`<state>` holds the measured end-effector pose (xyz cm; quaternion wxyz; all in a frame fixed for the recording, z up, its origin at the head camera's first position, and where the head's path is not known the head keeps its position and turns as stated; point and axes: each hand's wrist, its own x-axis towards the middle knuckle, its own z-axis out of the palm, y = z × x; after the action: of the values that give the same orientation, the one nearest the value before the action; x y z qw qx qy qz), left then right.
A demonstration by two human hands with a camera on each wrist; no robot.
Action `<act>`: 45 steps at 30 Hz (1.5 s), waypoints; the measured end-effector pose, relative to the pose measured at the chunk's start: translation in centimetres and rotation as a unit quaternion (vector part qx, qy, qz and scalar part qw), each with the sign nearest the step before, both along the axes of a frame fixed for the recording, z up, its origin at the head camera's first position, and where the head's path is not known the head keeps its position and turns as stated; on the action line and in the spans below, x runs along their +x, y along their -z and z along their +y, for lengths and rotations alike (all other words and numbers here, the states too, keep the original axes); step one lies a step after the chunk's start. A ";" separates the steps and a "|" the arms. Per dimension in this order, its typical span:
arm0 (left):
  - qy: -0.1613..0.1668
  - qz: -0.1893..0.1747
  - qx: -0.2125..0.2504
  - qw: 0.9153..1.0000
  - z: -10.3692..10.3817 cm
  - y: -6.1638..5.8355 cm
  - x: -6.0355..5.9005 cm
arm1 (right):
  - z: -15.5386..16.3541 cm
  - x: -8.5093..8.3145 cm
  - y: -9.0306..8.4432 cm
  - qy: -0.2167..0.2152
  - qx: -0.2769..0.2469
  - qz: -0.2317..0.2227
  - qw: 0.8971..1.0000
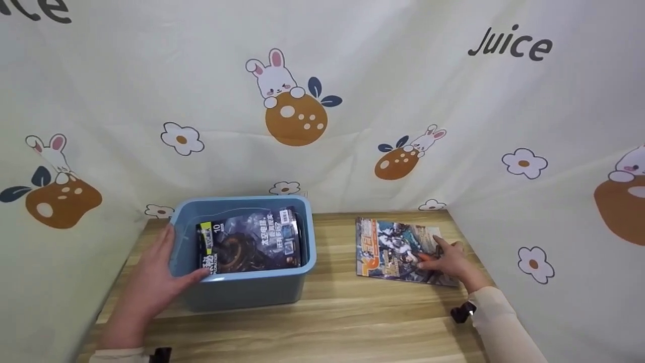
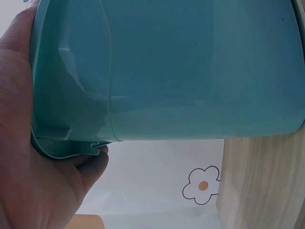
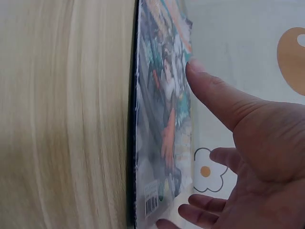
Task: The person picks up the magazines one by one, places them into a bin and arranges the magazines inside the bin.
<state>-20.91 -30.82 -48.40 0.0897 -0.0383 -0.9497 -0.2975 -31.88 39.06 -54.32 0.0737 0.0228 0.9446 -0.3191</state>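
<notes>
A blue plastic storage bin (image 1: 242, 292) stands on the left of the table. Magazines lie in it, the top one (image 1: 252, 242) with a dark cover. My left hand (image 1: 156, 280) grips the bin's near left corner, thumb at the front rim and fingers along the left side. In the left wrist view the fingertips (image 2: 95, 167) curl below the rim. Over the right end of a colourful magazine (image 1: 395, 249) on the table is my right hand (image 1: 448, 259). Its fingers are spread and relaxed; in the right wrist view the thumb (image 3: 214, 90) is close to the cover, contact unclear.
The wooden table (image 1: 322, 327) is bounded at the back and sides by a pale cloth (image 1: 342, 166) printed with rabbits, oranges and flowers. The bin stands close to the back cloth. Wood surface lies between the bin and the magazine.
</notes>
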 end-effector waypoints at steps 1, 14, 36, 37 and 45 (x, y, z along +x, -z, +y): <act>0.000 -0.001 0.001 1.000 0.0 0.0 0.0 | 0.1 0.0 0.0 -0.001 0.012 -0.005 1.000; -0.003 0.009 0.000 1.000 -0.2 -0.1 -0.2 | 0.6 -0.7 0.0 -0.005 0.028 -0.035 0.999; -0.002 0.006 0.004 1.000 -0.3 0.1 -0.1 | 1.1 -1.7 -0.4 -0.049 -0.011 -0.061 0.997; -0.003 0.005 0.004 1.000 -0.3 0.2 -0.1 | 1.1 -1.6 -0.5 -0.049 -0.010 -0.059 0.997; -0.004 0.000 0.001 1.000 -0.1 0.2 -0.2 | 1.1 -1.2 -0.4 -0.033 -0.022 -0.061 0.997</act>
<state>-21.10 -30.97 -48.55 0.0904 -0.0344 -0.9496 -0.2982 -33.10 40.21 -53.91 0.1425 0.0098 0.9314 -0.3347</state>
